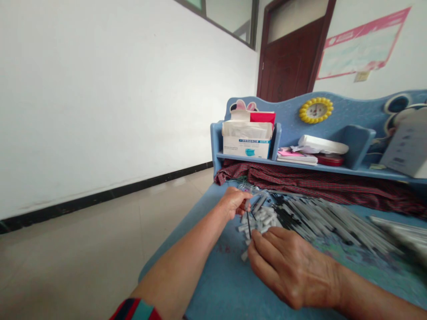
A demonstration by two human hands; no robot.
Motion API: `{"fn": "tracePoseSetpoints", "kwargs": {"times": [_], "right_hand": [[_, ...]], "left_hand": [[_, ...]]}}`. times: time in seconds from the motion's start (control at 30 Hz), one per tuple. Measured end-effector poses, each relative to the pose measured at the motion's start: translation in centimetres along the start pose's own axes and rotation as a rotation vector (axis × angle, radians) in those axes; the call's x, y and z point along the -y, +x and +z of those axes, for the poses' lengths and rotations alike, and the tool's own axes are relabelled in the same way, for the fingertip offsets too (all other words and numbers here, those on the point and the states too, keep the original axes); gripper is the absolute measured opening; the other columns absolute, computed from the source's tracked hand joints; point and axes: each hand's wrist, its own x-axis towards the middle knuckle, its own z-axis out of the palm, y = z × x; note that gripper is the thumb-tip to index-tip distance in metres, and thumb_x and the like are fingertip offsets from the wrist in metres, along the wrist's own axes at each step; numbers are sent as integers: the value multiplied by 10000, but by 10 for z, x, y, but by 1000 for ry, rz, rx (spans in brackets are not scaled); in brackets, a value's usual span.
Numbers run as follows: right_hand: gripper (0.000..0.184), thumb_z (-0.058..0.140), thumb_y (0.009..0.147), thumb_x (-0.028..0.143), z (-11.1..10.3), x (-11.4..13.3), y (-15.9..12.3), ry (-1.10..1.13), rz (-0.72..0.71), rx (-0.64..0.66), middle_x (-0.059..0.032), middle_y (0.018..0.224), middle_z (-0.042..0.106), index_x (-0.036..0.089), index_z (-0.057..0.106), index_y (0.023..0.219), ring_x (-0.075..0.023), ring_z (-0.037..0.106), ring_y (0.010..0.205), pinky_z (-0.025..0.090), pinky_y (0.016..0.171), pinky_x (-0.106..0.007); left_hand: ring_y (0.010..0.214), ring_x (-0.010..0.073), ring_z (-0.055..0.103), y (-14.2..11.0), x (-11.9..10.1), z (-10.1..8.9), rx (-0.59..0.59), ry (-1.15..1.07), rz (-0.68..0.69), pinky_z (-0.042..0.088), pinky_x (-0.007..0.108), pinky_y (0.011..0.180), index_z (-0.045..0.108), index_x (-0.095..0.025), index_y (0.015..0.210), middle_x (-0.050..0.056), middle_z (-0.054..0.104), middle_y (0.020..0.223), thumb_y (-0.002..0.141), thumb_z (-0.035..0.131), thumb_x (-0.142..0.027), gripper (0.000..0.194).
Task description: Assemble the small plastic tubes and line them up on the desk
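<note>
My left hand [236, 202] is closed, its thumb and fingers pinching a short pale tube-like piece [247, 203]. From that piece a thin dark rod [249, 226] runs down towards me. My right hand [290, 262] is closed too, gripping the rod's lower end between thumb and forefinger. Whether the rod sits inside the pale piece or beside it, I cannot tell. Just behind the rod lies a heap of short whitish tubes [267, 218]. Many long thin translucent tubes [330, 220], mixed with black sticks [286, 215], are spread to the right.
The blue desk [213, 271] has a back shelf holding a mask box [247, 141], papers [296, 157], a white case [323, 144] and a carton [408, 144]. Crumpled checked cloth [300, 181] lies along the desk's rear. A yellow clock [316, 110] is fixed above. White wall [100, 89] stands left.
</note>
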Motion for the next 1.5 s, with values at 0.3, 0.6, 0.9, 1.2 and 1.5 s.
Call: {"fn": "tracePoseSetpoints", "kwargs": {"times": [0.3,0.6,0.9,1.2,1.5], "right_hand": [[203,384,862,153,1,-5,-3,-10,-7,44,-133,849,616,114,583,875,-170,506,626,387,570,-331],[235,368,869,101,4,-46,-14,-87,195,3,-12,611,508,150,556,738,-127,403,523,261,517,-295],[201,435,872,214,-1,-60,-27,109,535,130,-25,714,616,139,579,990,-97,528,597,298,544,-226],[235,436,860,275,-13,-70,-70,262,807,463,-5,603,579,167,627,776,-78,471,520,268,527,-217],[220,431,836,240,-5,-75,-99,163,929,681,-26,625,622,187,633,768,-115,547,574,304,548,-231]], "left_hand": [[377,96,512,-14,-6,7,87,-102,-11,325,182,357,549,-126,618,10,561,459,746,582,-192,148],[376,81,510,-22,-12,13,359,-375,-68,317,179,364,576,-111,637,11,583,493,725,613,-226,149],[316,52,452,-25,-19,14,313,-540,-74,297,142,300,542,-119,603,-1,552,448,789,548,-191,200],[333,53,487,-27,-28,11,205,-747,-15,348,126,309,508,-104,611,44,590,487,862,430,-156,268],[401,105,583,-29,-26,17,174,-793,0,432,161,357,530,-92,684,56,625,521,884,393,-160,252]]}}
